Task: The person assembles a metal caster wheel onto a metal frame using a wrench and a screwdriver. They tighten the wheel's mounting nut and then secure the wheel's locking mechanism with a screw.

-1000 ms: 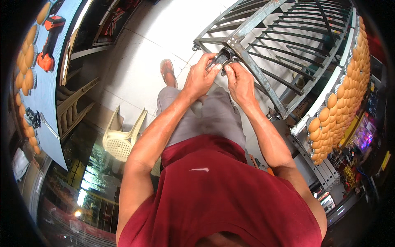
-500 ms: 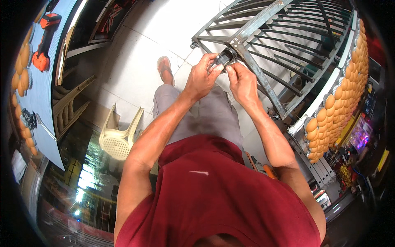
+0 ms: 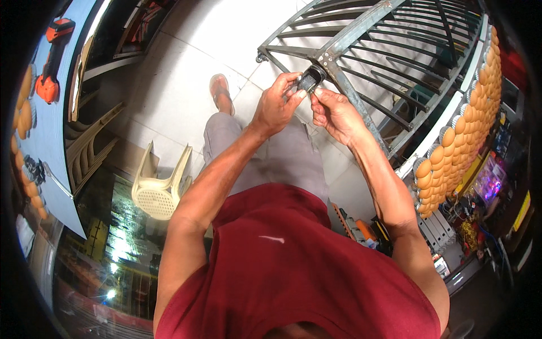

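A: What is the left hand (image 3: 278, 101) doing?

B: It holds a black wheel (image 3: 310, 79), thumb and fingers drawn in around its left side.

A: And the right hand (image 3: 337, 113)?

B: Its thumb and forefinger are close together at the lower end of the wheel, with the other fingers curled in. Whether they grip some small piece there, I can't tell; it is too small to make out.

A: Where is the wheel, exactly?

B: In front of the person, between the two hands, right at the near corner of a grey metal frame (image 3: 357, 31) with dark slats. I can't tell whether it is fixed to the frame.

A: What else stands around?

B: A pale tiled floor (image 3: 195, 59) lies below, with the person's left foot (image 3: 221, 93) on it in a sandal. A cream plastic seat (image 3: 155, 202), its top pierced with small holes, is near the left forearm.

A: And further out?

B: On the far left, an orange and black power tool (image 3: 52, 62) lies on a light blue tabletop (image 3: 49, 133). To the right of the frame are rows of round tan pieces (image 3: 466, 130) with pleated silvery rims.
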The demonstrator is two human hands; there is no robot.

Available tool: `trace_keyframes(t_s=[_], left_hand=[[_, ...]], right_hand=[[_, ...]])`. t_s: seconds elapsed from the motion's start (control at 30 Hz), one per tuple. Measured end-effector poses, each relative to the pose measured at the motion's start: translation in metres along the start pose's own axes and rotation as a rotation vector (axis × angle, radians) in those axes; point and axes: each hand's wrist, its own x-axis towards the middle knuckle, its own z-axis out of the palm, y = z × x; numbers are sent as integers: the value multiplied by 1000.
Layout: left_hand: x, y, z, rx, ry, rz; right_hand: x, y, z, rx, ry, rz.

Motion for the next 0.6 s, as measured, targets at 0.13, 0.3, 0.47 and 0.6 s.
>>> trace_keyframes(t_s=[0.13,0.3,0.47,0.6], left_hand=[[2,8,2,-37,11,-53],[4,26,-4,101,-43,-141],[3,-5,0,1,52,57],[1,-8,1,-30,28,12]], right_hand=[[-4,4,14,-1035,383,-403],[-12,8,27,-1382,503,-812],[-8,6,14,144,63,-10],[-9,1,2,415,-18,192]])
